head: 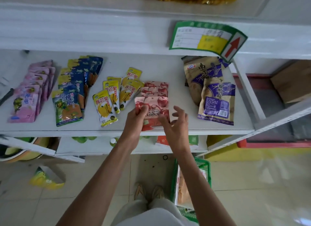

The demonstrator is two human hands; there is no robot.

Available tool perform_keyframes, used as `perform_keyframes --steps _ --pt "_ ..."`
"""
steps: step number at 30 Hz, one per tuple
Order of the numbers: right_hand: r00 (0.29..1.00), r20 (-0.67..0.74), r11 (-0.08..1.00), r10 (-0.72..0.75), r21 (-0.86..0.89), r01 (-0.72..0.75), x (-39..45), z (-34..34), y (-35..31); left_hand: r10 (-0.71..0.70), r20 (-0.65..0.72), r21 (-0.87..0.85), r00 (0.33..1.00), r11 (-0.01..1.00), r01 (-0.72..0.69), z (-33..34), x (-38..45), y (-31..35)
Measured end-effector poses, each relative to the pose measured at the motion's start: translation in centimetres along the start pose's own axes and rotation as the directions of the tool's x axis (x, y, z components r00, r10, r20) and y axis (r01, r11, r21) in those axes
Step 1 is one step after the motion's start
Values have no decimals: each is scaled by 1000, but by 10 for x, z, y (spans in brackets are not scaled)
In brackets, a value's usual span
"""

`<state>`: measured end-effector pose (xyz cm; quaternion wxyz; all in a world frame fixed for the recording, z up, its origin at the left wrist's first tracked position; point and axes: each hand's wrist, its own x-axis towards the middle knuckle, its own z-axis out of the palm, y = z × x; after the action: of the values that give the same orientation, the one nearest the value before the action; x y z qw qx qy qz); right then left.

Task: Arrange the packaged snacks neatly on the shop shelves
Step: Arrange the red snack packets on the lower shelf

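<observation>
On the white shelf (176, 70) lie rows of snack packets: pink ones (28, 99) at the left, then blue ones (70, 104), yellow mango packets (107, 106) and red peach packets (156, 91) in the middle. My left hand (136, 116) grips the left edge of the front red packet (155, 111). My right hand (176, 123) hovers over that packet's right side, fingers spread and loosely bent; its fingertips touch the packet near its lower edge. Purple-and-tan bags (215, 97) lie at the right.
A green price tag (207, 38) hangs from the shelf above. A green basket (205, 168) holding packets stands on the tiled floor by my feet. A yellow packet (45, 180) lies on the floor at the left. Lower shelves hold more goods.
</observation>
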<state>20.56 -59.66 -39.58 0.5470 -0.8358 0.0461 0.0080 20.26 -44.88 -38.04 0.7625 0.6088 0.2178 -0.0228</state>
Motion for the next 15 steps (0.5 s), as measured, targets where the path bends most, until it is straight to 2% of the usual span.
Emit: perform_keyframes --steps 2,5,7,10,12,13,15 --pt "996 88 997 -1 74 -5 0 -6 -1 10 53 58 999 998 -13 -6 -1 4" --pt "994 96 987 -54 158 39 -3 -7 2 86 46 130 995 987 -92 -13 -2 8" --pt "998 48 981 -31 193 21 -6 -6 7 163 -5 185 987 970 -159 -18 -2 9" --pt "991 -130 981 9 195 17 -12 0 6 268 -132 268 954 936 -226 -19 -12 5" --pt "981 -164 983 -103 136 126 -16 10 1 188 -18 244 982 953 -178 -9 -21 3" --pt "970 -104 971 -218 79 227 -18 17 -1 133 61 222 989 964 -144 -3 -23 -1" --pt "927 60 928 -370 -22 372 -19 31 3 107 94 172 990 978 -122 2 -16 -9"
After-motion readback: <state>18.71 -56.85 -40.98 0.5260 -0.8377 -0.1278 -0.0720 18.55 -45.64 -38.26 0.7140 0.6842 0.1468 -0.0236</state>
